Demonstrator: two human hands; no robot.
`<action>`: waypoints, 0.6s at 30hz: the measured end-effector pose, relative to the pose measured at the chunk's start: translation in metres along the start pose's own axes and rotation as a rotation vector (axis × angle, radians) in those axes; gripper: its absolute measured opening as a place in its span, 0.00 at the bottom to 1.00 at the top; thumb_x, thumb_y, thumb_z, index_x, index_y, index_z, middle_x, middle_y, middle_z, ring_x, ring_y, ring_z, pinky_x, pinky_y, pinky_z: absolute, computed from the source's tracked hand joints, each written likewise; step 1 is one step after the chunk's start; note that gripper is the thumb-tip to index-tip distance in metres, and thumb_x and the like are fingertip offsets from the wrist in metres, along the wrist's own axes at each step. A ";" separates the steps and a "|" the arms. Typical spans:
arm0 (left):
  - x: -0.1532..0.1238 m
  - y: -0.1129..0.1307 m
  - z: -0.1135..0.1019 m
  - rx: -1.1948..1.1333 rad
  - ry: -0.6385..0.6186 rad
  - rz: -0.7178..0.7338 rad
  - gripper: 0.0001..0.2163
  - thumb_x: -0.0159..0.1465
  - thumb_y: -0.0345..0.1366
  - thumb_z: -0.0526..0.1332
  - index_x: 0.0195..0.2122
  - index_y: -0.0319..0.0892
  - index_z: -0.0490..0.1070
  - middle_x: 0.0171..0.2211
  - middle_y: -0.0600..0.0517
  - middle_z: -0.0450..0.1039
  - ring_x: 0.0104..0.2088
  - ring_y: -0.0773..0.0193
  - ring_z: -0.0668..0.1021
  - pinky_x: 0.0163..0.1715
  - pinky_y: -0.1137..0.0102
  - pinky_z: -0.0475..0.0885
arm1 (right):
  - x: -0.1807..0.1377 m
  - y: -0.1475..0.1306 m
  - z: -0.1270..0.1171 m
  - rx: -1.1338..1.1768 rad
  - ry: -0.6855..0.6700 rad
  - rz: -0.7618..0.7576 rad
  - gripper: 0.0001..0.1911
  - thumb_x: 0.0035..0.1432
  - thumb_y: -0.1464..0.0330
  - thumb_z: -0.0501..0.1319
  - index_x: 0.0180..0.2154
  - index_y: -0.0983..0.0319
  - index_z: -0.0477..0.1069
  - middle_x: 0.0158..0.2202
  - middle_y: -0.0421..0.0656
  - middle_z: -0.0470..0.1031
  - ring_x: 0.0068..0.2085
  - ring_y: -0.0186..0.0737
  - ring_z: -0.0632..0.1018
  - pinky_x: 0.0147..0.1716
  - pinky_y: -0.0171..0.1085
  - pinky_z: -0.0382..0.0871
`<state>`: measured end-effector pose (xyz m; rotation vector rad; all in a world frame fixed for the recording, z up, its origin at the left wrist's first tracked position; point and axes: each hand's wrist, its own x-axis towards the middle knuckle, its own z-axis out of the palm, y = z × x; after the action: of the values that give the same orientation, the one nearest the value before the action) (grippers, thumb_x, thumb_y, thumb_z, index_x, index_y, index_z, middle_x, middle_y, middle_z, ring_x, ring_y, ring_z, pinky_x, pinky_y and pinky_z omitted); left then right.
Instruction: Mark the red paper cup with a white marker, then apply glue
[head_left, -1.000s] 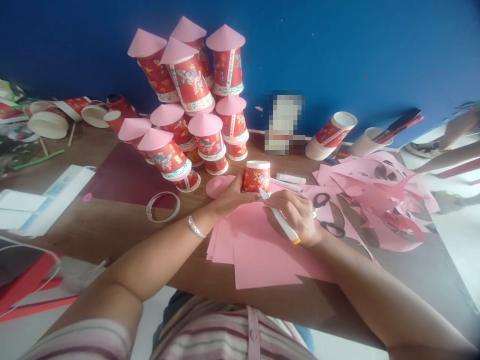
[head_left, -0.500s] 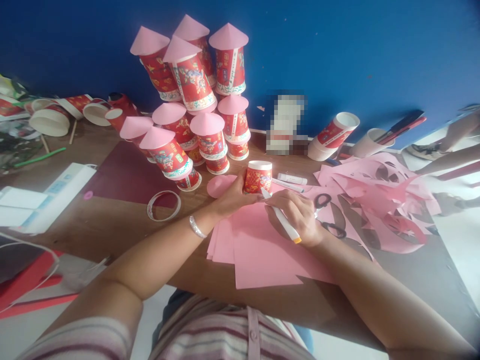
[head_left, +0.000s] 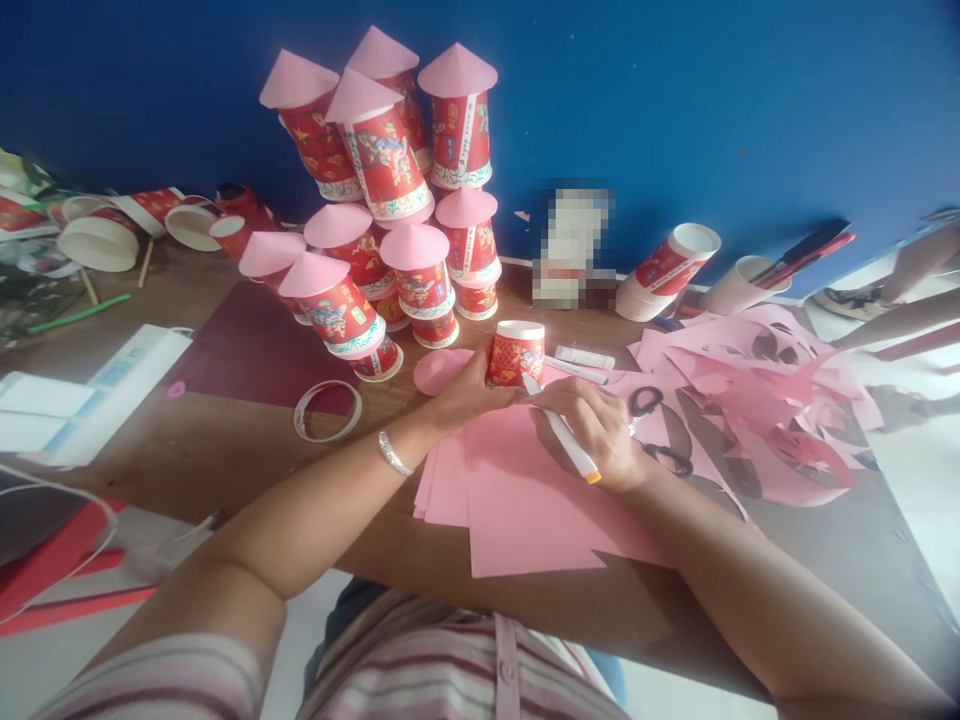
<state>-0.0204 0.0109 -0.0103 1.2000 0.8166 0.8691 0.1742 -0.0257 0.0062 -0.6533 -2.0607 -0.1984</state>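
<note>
My left hand is wrapped around a red patterned paper cup with a white band at its top, just above the pink paper. In my right hand is a white marker with a yellow end. The marker's pale tip points up at the lower edge of the cup; whether it touches is unclear. Beneath both hands lie pink paper sheets. A pink paper cone rests beside my left hand. Close to my right hand are scissors with black handles.
Several red cups with pink cone roofs stand stacked at the back left. Pink paper scraps pile up at the right. A pen cup stands by the blue wall. A cut white ring lies on the brown table.
</note>
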 end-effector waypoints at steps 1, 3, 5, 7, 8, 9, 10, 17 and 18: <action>0.000 0.000 0.000 0.002 0.000 -0.002 0.23 0.57 0.43 0.76 0.48 0.41 0.69 0.43 0.48 0.73 0.44 0.57 0.77 0.46 0.59 0.73 | 0.001 0.000 0.000 -0.005 0.001 -0.002 0.11 0.65 0.78 0.62 0.47 0.61 0.70 0.32 0.41 0.77 0.29 0.36 0.78 0.27 0.34 0.73; 0.000 0.001 0.000 0.007 0.005 -0.006 0.24 0.57 0.43 0.77 0.49 0.41 0.69 0.43 0.48 0.73 0.45 0.57 0.77 0.46 0.60 0.73 | 0.002 0.000 -0.001 -0.011 -0.001 -0.004 0.10 0.65 0.78 0.62 0.46 0.61 0.69 0.32 0.41 0.76 0.30 0.36 0.78 0.27 0.34 0.73; -0.001 0.002 0.001 0.011 0.001 -0.009 0.24 0.57 0.43 0.77 0.49 0.41 0.70 0.44 0.48 0.73 0.45 0.57 0.77 0.47 0.59 0.73 | 0.002 0.001 -0.001 -0.009 -0.006 -0.004 0.10 0.65 0.79 0.62 0.46 0.61 0.70 0.32 0.41 0.77 0.30 0.36 0.78 0.27 0.34 0.73; -0.001 0.003 0.001 0.016 -0.006 -0.007 0.23 0.57 0.44 0.76 0.47 0.41 0.70 0.44 0.48 0.74 0.45 0.57 0.76 0.48 0.58 0.73 | 0.001 0.001 -0.001 -0.007 0.000 0.005 0.10 0.65 0.78 0.62 0.46 0.61 0.70 0.32 0.41 0.77 0.30 0.36 0.78 0.27 0.34 0.74; -0.001 0.003 0.001 0.016 -0.005 -0.006 0.23 0.57 0.43 0.76 0.47 0.41 0.70 0.44 0.48 0.73 0.45 0.58 0.76 0.48 0.58 0.73 | 0.001 0.001 -0.001 -0.006 0.004 0.010 0.10 0.65 0.78 0.62 0.45 0.61 0.70 0.32 0.41 0.77 0.30 0.36 0.78 0.27 0.34 0.74; -0.001 0.004 0.001 0.013 -0.001 -0.007 0.23 0.56 0.43 0.76 0.47 0.41 0.70 0.44 0.49 0.73 0.45 0.58 0.76 0.48 0.58 0.73 | 0.000 0.001 -0.001 -0.003 0.006 0.014 0.10 0.65 0.78 0.62 0.45 0.61 0.70 0.32 0.41 0.77 0.30 0.36 0.78 0.27 0.34 0.74; -0.001 0.003 0.001 0.009 0.007 -0.008 0.23 0.56 0.43 0.77 0.47 0.42 0.70 0.44 0.49 0.73 0.45 0.58 0.76 0.47 0.59 0.73 | 0.000 0.001 -0.001 -0.001 0.007 0.017 0.10 0.65 0.78 0.61 0.45 0.61 0.70 0.32 0.41 0.77 0.30 0.36 0.78 0.27 0.34 0.74; -0.001 0.004 0.001 0.008 0.006 -0.004 0.23 0.56 0.43 0.76 0.47 0.41 0.70 0.40 0.50 0.73 0.42 0.59 0.76 0.43 0.61 0.73 | 0.001 -0.001 0.000 -0.008 0.014 0.019 0.13 0.63 0.80 0.61 0.46 0.59 0.69 0.31 0.39 0.76 0.28 0.35 0.77 0.26 0.34 0.72; -0.001 0.004 0.000 0.012 0.006 -0.002 0.22 0.56 0.43 0.76 0.46 0.41 0.70 0.40 0.50 0.73 0.42 0.59 0.76 0.43 0.61 0.73 | 0.001 -0.001 0.000 -0.005 0.015 0.018 0.13 0.63 0.80 0.61 0.46 0.59 0.69 0.31 0.39 0.76 0.28 0.35 0.76 0.26 0.34 0.72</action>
<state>-0.0212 0.0100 -0.0062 1.2075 0.8289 0.8681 0.1733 -0.0263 0.0067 -0.6717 -2.0397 -0.1980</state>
